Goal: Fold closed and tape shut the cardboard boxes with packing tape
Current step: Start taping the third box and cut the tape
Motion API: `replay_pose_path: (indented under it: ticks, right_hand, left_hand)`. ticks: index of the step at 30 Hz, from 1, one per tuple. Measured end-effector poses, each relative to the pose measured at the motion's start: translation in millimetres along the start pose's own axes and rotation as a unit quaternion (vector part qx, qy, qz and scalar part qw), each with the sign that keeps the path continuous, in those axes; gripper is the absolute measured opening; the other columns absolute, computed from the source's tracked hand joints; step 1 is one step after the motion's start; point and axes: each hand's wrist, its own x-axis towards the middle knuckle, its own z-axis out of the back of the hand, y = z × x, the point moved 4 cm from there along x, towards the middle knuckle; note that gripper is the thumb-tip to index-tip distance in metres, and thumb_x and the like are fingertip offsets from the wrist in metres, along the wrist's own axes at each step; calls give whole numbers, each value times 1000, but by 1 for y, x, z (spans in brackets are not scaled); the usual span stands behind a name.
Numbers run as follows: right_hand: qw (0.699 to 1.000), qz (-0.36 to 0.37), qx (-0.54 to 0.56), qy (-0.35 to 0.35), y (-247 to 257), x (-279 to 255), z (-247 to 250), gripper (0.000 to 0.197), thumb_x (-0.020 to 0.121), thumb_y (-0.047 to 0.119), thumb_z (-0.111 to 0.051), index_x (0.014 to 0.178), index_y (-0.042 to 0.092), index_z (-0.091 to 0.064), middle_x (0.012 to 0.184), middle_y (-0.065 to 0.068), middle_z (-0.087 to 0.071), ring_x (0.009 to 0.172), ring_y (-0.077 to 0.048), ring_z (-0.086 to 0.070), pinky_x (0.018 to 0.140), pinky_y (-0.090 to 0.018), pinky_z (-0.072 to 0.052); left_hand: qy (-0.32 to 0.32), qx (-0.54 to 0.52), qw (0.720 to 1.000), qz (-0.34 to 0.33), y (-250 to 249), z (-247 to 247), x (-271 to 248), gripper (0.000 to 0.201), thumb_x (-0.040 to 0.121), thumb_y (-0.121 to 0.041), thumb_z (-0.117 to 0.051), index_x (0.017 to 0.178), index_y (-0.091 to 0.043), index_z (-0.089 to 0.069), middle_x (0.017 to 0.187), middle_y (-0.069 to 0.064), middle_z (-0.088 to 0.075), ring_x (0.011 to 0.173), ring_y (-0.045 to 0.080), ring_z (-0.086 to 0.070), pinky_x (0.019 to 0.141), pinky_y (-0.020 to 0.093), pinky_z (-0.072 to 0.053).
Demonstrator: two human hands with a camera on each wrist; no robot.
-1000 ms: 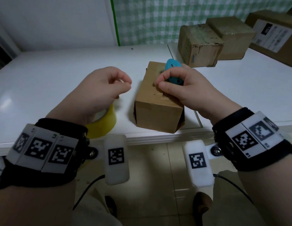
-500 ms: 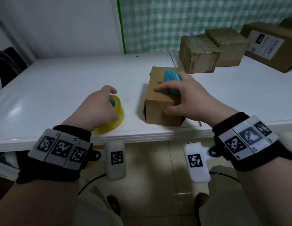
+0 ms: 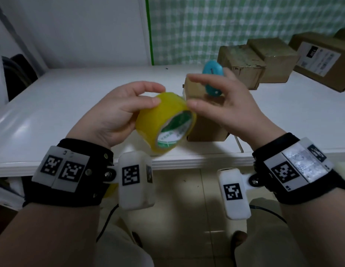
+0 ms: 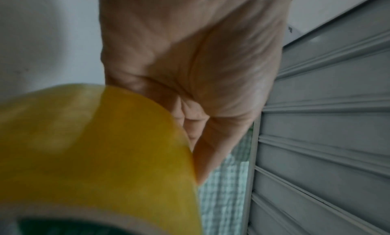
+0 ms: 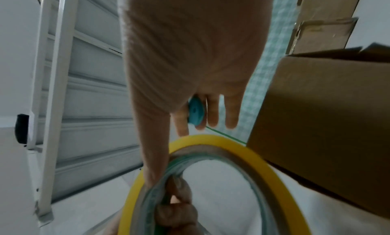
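Observation:
My left hand (image 3: 117, 112) grips a yellow roll of packing tape (image 3: 164, 120) and holds it up above the table's front edge, with my fingers through its core. My right hand (image 3: 221, 105) is just right of the roll, its thumb touching the roll's rim, and a blue cutter (image 3: 213, 78) is pinched between its fingers. Behind both hands a small cardboard box (image 3: 208, 130) sits on the white table (image 3: 71, 105), its top mostly hidden. The right wrist view shows the cutter (image 5: 196, 112), the roll (image 5: 221, 142) and the box (image 5: 327, 113). The left wrist view shows only the roll (image 4: 94, 155) against my palm (image 4: 190, 55).
Two closed brown boxes (image 3: 243, 62) (image 3: 274, 58) and a larger labelled box (image 3: 322, 60) stand at the back right of the table. A green checked wall is behind them. A dark chair (image 3: 15, 74) stands at the far left. Tiled floor lies below the table's front edge.
My left hand has lifted the tape roll off the table and brought it to the middle. My right hand has left the box top, still holding the cutter, and come to the roll.

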Motion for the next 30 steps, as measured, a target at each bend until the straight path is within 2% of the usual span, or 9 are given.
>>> replay_pose_path:
  ticks: [2,5,10,14,18,22,25,27,30]
  right_hand:
    - [996,9,8,93,7,-2,-8,73,62,47,-81,129,37,-54,119,1,-43,117,-8,-45,103,-24,-41]
    - [988,16,-13,151,14,-4,-18,69,56,41,-86,119,43,-56,117,-6,-47,113,-15,-49,97,-29,-47]
    - [995,-2,-8,97,13,-4,-15,56,51,40,-87,102,37,-65,107,2,-49,106,-12,-51,93,-31,-48]
    - [995,-26,94,-30,5,1,-3,59,42,52,-84,96,34,-67,105,6,-58,99,-3,-59,88,-25,-52]
    - [989,-34,106,-98,-3,4,1,53,45,56,-84,90,35,-66,112,-3,-60,101,-12,-60,85,-29,-52]
    - [993,-28,80,-83,-2,4,-7,54,46,56,-83,90,34,-59,109,-5,-60,94,-11,-58,77,-22,-50]
    - [992,-31,116,-40,0,4,-10,57,50,42,-87,97,26,-59,105,-3,-61,90,-8,-60,72,-21,-51]
    - [991,-37,129,6,1,3,-13,60,47,44,-87,99,27,-62,108,-7,-60,92,-11,-61,73,-22,-51]
    - [987,-50,139,69,5,-1,-21,65,44,45,-84,102,24,-65,112,-12,-61,98,-19,-63,84,-37,-55]
  left_hand:
    - [55,3,998,7,1,-8,-3,22,73,-10,-61,93,-17,-66,80,6,-68,67,14,-64,60,22,-52]
    - [91,17,996,0,2,-12,-5,22,73,-10,-59,94,-14,-64,75,2,-69,65,13,-64,59,22,-53]
    - [46,48,997,-39,0,-9,-5,18,78,-27,-62,94,-18,-65,80,-4,-67,72,9,-60,64,21,-48]
    - [32,13,998,-62,-5,-1,-4,74,61,-53,-80,120,-15,-57,104,1,-64,93,11,-61,75,20,-50]
    - [25,38,995,-88,-7,-5,-4,72,65,-22,-75,132,-12,-48,123,5,-62,110,16,-60,89,29,-49]
    - [-23,51,991,-121,-9,-5,-3,62,71,-11,-75,129,-6,-54,118,4,-66,102,14,-65,84,27,-50]
    - [-29,57,989,-136,-11,-5,-4,56,75,-5,-67,129,-3,-53,120,8,-64,104,14,-63,87,27,-49]
    - [-38,51,988,-138,-12,-4,-4,59,74,-3,-65,131,-4,-51,124,9,-62,110,16,-61,95,30,-47]
    - [-55,58,987,-139,-11,0,-3,57,74,0,-64,127,-15,-52,119,-1,-64,110,8,-60,96,25,-46]
